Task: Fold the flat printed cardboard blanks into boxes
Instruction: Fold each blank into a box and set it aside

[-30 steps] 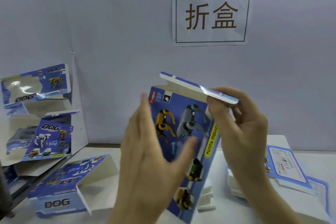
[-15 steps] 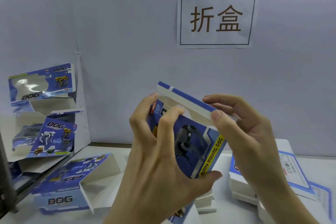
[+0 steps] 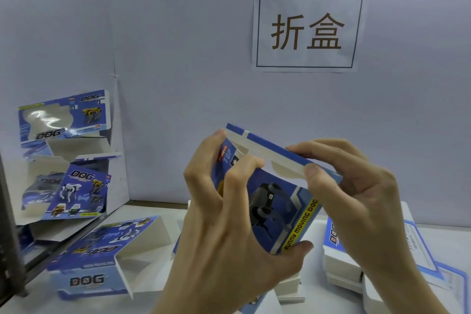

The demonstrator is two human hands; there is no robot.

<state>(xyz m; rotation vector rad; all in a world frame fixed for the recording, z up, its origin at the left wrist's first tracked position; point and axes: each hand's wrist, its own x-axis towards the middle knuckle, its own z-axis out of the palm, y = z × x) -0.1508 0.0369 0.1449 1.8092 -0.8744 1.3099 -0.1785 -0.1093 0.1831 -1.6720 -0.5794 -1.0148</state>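
Above the white counter (image 3: 158,260), both hands held one blue printed box blank (image 3: 275,201) upright in mid-air. The left hand (image 3: 229,232) was curled around its lower printed face, thumb at the yellow strip. The right hand (image 3: 356,199) pinched the white top flap (image 3: 267,150) between thumb and fingers. A stack of flat blanks (image 3: 341,262) lay at right; folded boxes (image 3: 86,262) sat at left.

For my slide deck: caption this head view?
Two bare hands, left and right, fold a blue printed cardboard box blank.
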